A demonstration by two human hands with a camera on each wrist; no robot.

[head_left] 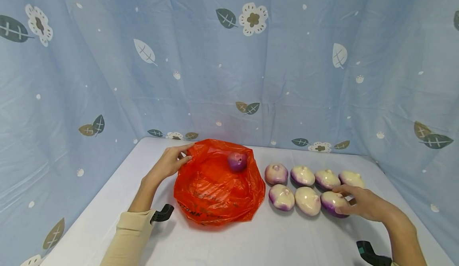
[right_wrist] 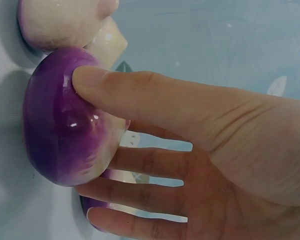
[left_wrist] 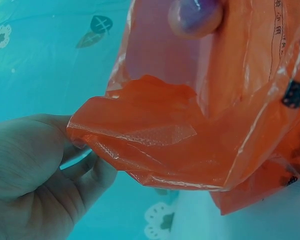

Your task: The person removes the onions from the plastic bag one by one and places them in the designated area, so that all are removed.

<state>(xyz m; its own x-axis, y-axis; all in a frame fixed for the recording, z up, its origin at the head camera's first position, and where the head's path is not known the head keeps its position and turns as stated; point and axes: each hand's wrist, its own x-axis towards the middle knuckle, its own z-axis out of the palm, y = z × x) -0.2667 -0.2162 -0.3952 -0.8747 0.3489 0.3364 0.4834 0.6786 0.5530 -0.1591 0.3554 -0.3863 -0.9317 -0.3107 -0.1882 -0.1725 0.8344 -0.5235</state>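
My left hand (head_left: 172, 162) pinches the left rim of a red plastic bag (head_left: 208, 212), which stands with its mouth spread wide. In the left wrist view, the bag's edge (left_wrist: 140, 120) runs between thumb and fingers. One purple turnip (head_left: 237, 161) lies inside the bag, toward its far right side. At the right, my right hand (head_left: 365, 203) grips a purple-and-white turnip (head_left: 334, 204) at the near end of the group. The right wrist view shows the thumb on the turnip's purple side (right_wrist: 65, 120) and the fingers behind it, partly hidden.
Several more glossy turnips (head_left: 307, 201) sit in two rows between the bag and my right hand. The white table (head_left: 279, 242) meets a blue patterned curtain (head_left: 201, 79) at the back and sides.
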